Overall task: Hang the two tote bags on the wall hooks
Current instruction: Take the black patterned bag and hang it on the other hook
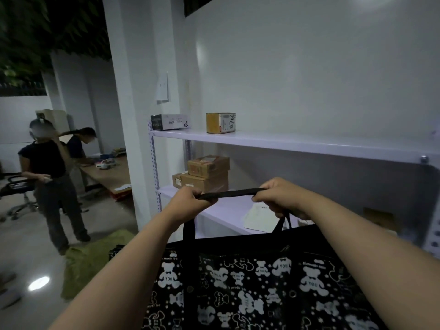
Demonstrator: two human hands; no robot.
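Tote bag raised by its strap, nothing hung yet

Both hands hold one black handle strap (pixel 229 193) stretched level at mid-frame: the left hand (pixel 190 198) has its grip closed on one end, the right hand (pixel 279 195) on the other. The black bear-print tote bag (pixel 250 282) hangs below, filling the lower centre, in front of a white shelf (pixel 297 144) with boxes. No wall hook shows, nor a second bag, so by my judgement both hangings remain.

Dim room: white wall (pixel 309 67), white shelving (pixel 285 142), glossy floor (pixel 28 246), perhaps a wooden table (pixel 107 175).
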